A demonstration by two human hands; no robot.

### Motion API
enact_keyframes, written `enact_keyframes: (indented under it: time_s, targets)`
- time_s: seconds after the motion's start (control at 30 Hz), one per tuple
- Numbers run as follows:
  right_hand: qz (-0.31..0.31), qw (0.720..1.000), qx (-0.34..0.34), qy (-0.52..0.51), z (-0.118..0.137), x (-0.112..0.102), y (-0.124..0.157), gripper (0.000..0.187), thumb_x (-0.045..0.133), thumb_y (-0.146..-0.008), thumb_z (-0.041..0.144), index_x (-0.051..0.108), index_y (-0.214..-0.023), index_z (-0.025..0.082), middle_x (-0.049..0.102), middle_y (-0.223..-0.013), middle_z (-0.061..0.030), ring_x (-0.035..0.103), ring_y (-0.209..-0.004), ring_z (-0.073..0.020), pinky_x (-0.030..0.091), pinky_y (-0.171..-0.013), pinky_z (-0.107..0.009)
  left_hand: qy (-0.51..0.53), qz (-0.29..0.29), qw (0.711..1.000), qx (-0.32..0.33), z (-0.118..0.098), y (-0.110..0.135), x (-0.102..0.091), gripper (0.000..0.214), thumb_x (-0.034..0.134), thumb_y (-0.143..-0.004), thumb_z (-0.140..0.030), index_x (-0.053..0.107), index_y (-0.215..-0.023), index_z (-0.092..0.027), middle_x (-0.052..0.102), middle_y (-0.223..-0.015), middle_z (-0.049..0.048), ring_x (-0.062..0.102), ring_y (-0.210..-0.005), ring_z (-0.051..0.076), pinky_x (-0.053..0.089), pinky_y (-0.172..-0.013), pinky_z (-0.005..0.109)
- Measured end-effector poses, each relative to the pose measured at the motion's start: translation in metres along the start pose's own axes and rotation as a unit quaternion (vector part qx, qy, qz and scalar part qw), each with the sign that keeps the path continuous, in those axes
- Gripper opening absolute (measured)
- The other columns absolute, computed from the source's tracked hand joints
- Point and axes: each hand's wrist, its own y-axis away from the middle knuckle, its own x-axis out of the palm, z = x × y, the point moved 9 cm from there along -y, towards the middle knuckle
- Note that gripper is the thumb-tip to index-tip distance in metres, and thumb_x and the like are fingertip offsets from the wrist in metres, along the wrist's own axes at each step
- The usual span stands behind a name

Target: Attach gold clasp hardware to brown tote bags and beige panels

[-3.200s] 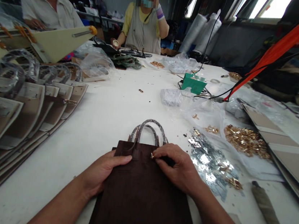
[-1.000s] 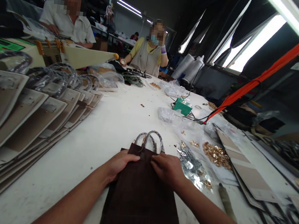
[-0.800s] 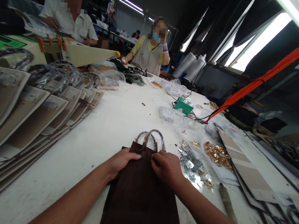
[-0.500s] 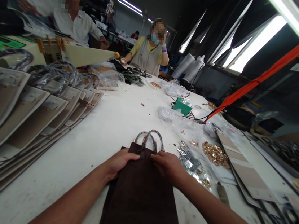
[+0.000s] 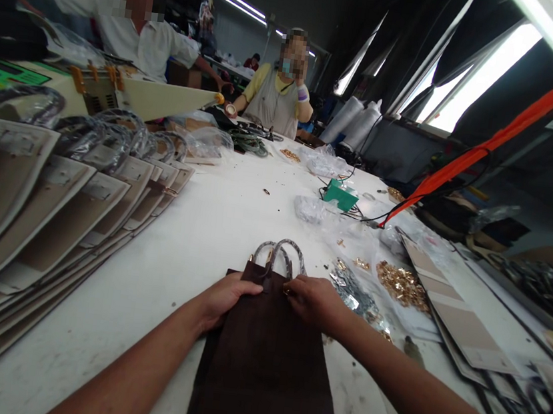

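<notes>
A dark brown handbag piece (image 5: 272, 361) lies in front of me on the white table. Two looped handles (image 5: 288, 243) in clear wrap stand up from its far edge, with small gold fittings at their bases. My left hand (image 5: 225, 298) grips the left upper edge, thumb on top and fingers underneath. On the right side, my right hand (image 5: 318, 303) is closed with its fingertips at the base of a handle. A small gold metal bit (image 5: 287, 290) shows at those fingertips; whether it is attached to the bag is hidden.
Beige panels with wrapped handles (image 5: 70, 202) are stacked along the left. Gold fittings (image 5: 403, 284) and silver metal plates (image 5: 354, 290) lie to the right, near more panels (image 5: 460, 310). A green box (image 5: 341, 195) and an orange-wrapped cable (image 5: 491, 139) stand beyond. Two co-workers (image 5: 274, 102) are across the table.
My right hand has curled more tightly at the handle base, and a gold bit now shows at its fingertips. My left hand keeps its grip. The co-worker at left has stretched out both arms.
</notes>
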Motion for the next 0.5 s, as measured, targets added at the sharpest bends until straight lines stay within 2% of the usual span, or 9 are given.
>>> enact_keyframes:
  time_s: [0.27, 0.5]
  targets:
    - [0.001, 0.999, 0.053, -0.007, -0.0029, -0.0023, -0.0067, 0.023, 0.064, -0.084, 0.014, 0.074, -0.102, 0.024, 0.075, -0.095, -0.0020, 0.068, -0.082, -0.0179, 0.042, -0.071, -0.025, -0.001, -0.013, 1.000, 0.001, 0.0002, 0.0003, -0.0007, 0.029, 0.077, -0.069, -0.016, 0.074, -0.097, -0.009, 0.079, -0.086, 0.0143, 0.076, -0.073, 0.024, 0.060, -0.070, 0.031]
    - [0.013, 1.000, 0.021, -0.003, 0.0051, 0.0024, 0.0008, 0.019, 0.058, -0.097, 0.020, 0.074, -0.107, 0.023, 0.076, -0.097, -0.0042, 0.069, -0.088, -0.0185, 0.043, -0.075, -0.026, -0.001, -0.016, 1.000, 0.008, 0.0024, -0.0026, -0.0034, 0.030, 0.077, -0.068, -0.018, 0.074, -0.097, -0.009, 0.079, -0.085, 0.0135, 0.075, -0.072, 0.024, 0.060, -0.069, 0.032]
